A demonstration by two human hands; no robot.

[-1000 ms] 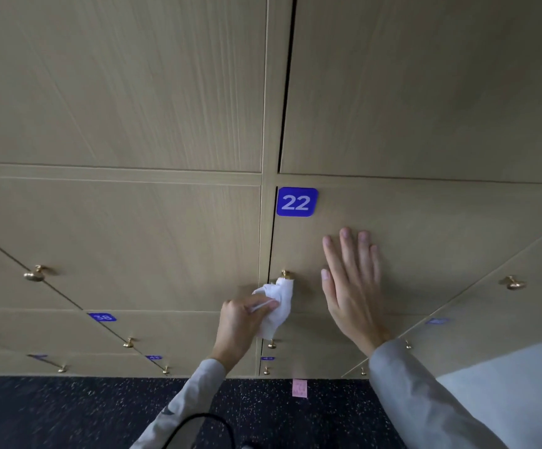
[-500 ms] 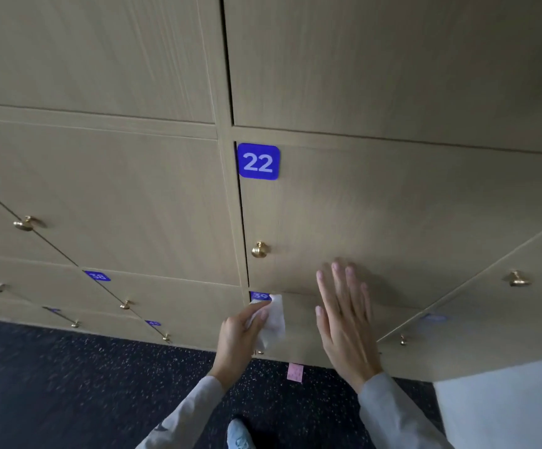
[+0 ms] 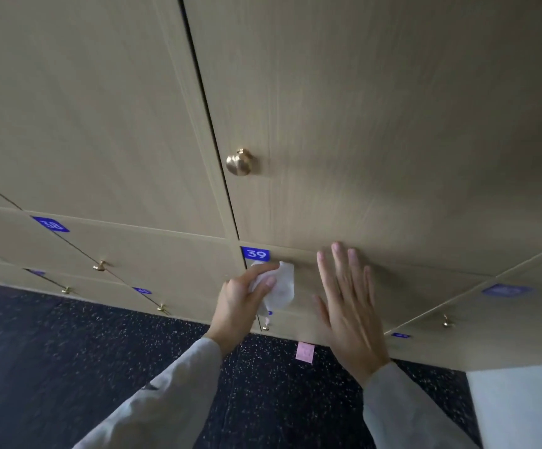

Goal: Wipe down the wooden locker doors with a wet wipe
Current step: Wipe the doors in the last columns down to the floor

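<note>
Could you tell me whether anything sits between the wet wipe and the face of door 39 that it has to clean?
Nothing visible does. The left hand holds the wet wipe against door 39, just below the number plate. The right hand lies flat beside it, to the right, not in front.

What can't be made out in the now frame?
Head view only:
- Small blue number plate at right: digits blurred.
- Blue plate below the white wet wipe: covered by the wipe and left hand.
- Pink paper note on the floor: writing too small.
</note>
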